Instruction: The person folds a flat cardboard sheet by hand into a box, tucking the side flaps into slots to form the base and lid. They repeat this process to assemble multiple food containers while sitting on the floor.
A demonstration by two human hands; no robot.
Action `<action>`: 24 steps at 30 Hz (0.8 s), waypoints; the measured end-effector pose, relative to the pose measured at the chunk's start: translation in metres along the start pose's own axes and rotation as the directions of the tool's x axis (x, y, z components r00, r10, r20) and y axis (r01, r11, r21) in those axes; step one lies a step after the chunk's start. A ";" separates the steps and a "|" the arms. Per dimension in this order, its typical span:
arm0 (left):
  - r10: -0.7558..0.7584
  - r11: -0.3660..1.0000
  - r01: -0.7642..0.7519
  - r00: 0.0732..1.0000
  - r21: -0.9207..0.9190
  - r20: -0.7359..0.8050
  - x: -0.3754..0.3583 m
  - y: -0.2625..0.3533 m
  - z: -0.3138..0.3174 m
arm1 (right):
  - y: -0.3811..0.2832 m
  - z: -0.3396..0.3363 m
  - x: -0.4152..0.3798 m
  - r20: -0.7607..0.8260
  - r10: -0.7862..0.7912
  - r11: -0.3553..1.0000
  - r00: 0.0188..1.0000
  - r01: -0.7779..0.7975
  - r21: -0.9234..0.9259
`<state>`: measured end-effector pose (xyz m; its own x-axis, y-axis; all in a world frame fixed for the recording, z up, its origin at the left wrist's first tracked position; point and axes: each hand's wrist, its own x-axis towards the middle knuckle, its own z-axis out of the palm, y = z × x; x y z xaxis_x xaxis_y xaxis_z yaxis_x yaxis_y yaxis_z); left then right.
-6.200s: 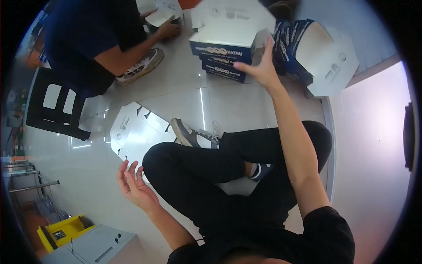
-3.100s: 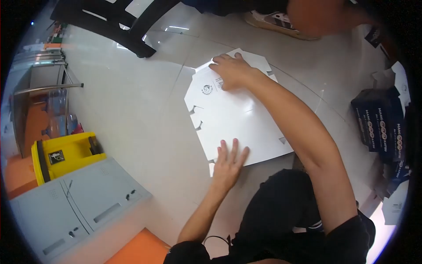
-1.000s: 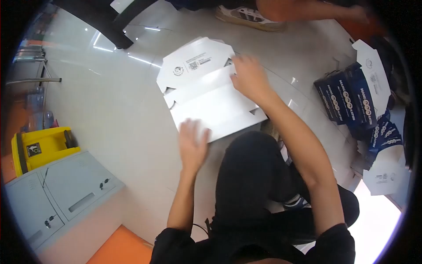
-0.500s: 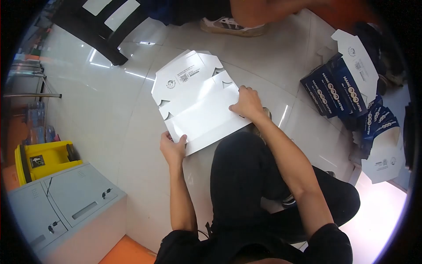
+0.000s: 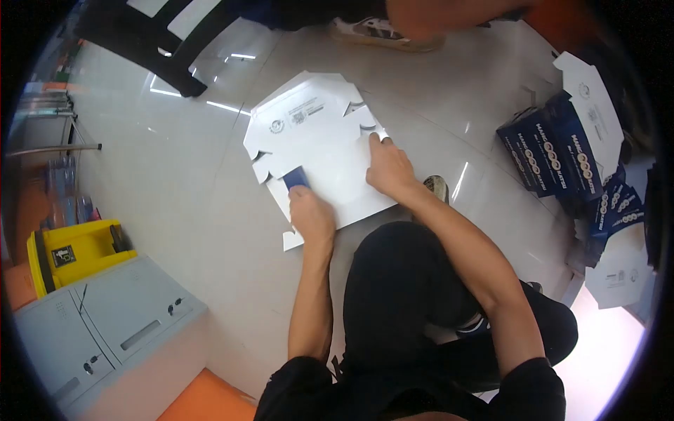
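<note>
A flat white cardboard box blank (image 5: 330, 168) lies on the tiled floor before me, with a printed logo, a small code and cut slots along its sides. My left hand (image 5: 312, 214) is closed on a folded-in side flap (image 5: 295, 177) whose outer face is dark blue. On the blank's right edge, close to a curved slot, my right hand (image 5: 391, 166) has its fingers curled on the cardboard; the flap under them is mostly hidden.
Printed blue boxes (image 5: 551, 151) are piled at the right, with more blanks (image 5: 621, 263) below them. Grey lockers (image 5: 133, 302) and a yellow bin (image 5: 81, 252) stand at the left. A black chair (image 5: 151, 42) and another person's shoe (image 5: 386, 34) are at the top.
My left hand has moved inward from the near left corner, turning a flap over so that its blue side shows. My right hand has shifted slightly at the right edge, fingers more curled.
</note>
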<state>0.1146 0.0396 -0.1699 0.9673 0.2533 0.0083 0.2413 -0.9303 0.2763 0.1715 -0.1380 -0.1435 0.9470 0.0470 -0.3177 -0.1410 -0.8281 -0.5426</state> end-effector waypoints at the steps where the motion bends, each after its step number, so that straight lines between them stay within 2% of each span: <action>1: 0.033 0.999 -0.033 0.999 0.002 -0.036 0.000 0.001 0.007 | 0.002 0.001 -0.002 -0.034 0.034 0.999 0.999 -0.032 0.042; 3: 0.050 0.999 -0.050 0.995 0.008 -0.081 0.000 -0.001 0.008 | 0.006 0.002 0.002 -0.008 0.050 0.998 0.999 -0.049 0.045; 5: 0.023 0.998 -0.023 1.000 -0.059 0.002 0.000 -0.004 0.001 | 0.011 -0.001 0.001 0.002 0.073 0.996 0.997 -0.073 0.055; 6: 0.023 0.998 -0.023 1.000 -0.058 -0.004 -0.003 -0.009 -0.001 | 0.012 -0.004 -0.003 0.038 0.108 0.990 0.993 -0.111 0.088; 8: 0.132 0.989 -0.139 0.985 -0.059 -0.107 -0.013 -0.020 -0.004 | 0.011 -0.010 -0.005 0.067 0.145 0.982 0.987 -0.152 0.112; 9: 0.130 0.989 -0.137 0.986 -0.064 -0.100 -0.016 -0.023 -0.002 | 0.010 -0.012 -0.008 0.072 0.171 0.979 0.983 -0.178 0.096; 11: 0.141 0.968 -0.160 0.984 -0.193 -0.110 -0.024 -0.030 0.001 | 0.012 -0.008 -0.012 0.084 0.207 0.974 0.975 -0.214 0.076; 14: 0.154 0.975 -0.166 0.984 -0.149 -0.089 -0.021 -0.029 0.005 | 0.009 -0.002 -0.003 0.020 0.161 0.985 0.987 -0.162 0.063; 16: 0.153 0.975 -0.166 0.983 -0.150 -0.098 -0.021 -0.026 0.004 | -0.002 -0.003 -0.003 0.015 0.113 0.991 0.994 -0.111 -0.080; 17: 0.155 0.975 -0.168 0.983 -0.143 -0.103 -0.021 -0.025 0.004 | -0.004 -0.001 -0.001 0.019 0.112 0.990 0.994 -0.110 -0.086; 19: 0.156 0.981 -0.168 0.980 -0.095 -0.126 -0.021 -0.020 0.008 | -0.008 0.007 0.001 -0.022 -0.088 0.967 0.996 0.080 -0.242; 20: 0.164 0.984 -0.172 0.975 -0.044 -0.153 -0.022 -0.017 0.010 | -0.010 0.012 -0.001 -0.015 -0.084 0.967 0.996 0.078 -0.243; 22: 0.161 0.987 -0.161 0.974 0.017 -0.160 -0.022 -0.010 0.013 | -0.014 0.018 -0.004 -0.080 -0.335 0.875 0.939 0.278 -0.397; 23: 0.158 0.986 -0.146 0.972 0.080 -0.173 -0.023 -0.006 0.013 | -0.012 0.019 -0.006 -0.082 -0.332 0.875 0.940 0.274 -0.400; 24: 0.157 0.986 -0.145 0.971 0.076 -0.182 -0.022 -0.003 0.013 | -0.011 0.021 -0.005 -0.068 -0.411 0.812 0.909 0.331 -0.481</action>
<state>0.0936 0.0332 -0.1829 0.9628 0.1479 0.2261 0.1033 -0.9748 0.1978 0.1626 -0.1176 -0.1527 0.9385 0.3450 -0.0129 0.3378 -0.9255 -0.1713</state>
